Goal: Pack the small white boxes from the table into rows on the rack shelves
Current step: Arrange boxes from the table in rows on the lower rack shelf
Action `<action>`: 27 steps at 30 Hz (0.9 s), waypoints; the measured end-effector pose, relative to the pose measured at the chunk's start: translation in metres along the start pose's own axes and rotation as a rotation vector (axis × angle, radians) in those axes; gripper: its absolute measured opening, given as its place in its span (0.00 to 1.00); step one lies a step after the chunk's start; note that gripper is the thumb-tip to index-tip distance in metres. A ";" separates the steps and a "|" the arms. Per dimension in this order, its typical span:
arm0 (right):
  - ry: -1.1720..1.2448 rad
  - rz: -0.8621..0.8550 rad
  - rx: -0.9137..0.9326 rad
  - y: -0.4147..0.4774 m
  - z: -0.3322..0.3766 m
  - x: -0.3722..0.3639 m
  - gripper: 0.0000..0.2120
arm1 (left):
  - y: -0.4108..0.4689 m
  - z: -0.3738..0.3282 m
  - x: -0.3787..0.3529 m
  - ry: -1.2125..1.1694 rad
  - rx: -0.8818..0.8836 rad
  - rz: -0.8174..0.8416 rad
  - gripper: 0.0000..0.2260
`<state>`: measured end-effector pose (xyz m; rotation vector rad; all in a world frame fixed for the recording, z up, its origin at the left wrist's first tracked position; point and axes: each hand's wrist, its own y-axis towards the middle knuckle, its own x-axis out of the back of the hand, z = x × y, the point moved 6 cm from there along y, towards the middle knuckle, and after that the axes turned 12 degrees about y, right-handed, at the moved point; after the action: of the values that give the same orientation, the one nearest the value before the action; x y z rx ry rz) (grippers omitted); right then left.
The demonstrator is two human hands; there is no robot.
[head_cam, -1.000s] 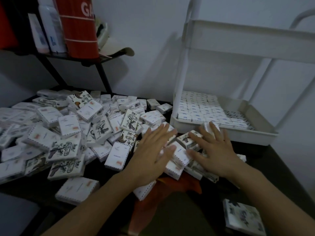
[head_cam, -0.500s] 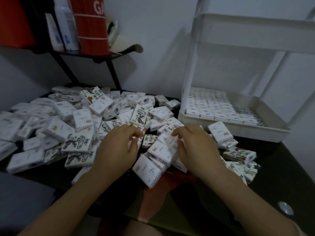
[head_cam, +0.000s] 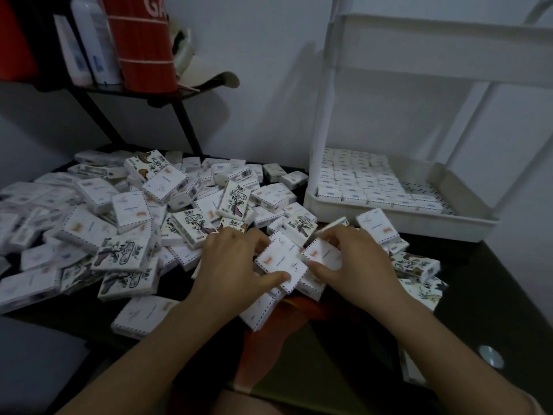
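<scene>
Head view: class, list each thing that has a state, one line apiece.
left hand: grips a white box.
right hand: grips a second box.
box pile: loose, jumbled on the table.
lower rack shelf: partly filled, boxes in neat rows.
upper rack shelf: contents hidden.

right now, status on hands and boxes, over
Left hand grips one white box, right hand grips a second box. Lower shelf part filled with rows, right end bare. Loose pile crowds table up to shelf front.
</scene>
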<state>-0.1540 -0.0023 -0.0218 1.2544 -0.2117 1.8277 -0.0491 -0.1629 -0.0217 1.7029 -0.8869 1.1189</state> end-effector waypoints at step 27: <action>0.650 -0.303 -0.256 0.037 -0.164 0.119 0.21 | 0.211 -0.194 -0.024 -1.079 0.037 0.418 0.17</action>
<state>-0.3027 0.1371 0.0094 0.4465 0.1010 1.7735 -0.3047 -0.0537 0.0547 2.2090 -1.9453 0.3609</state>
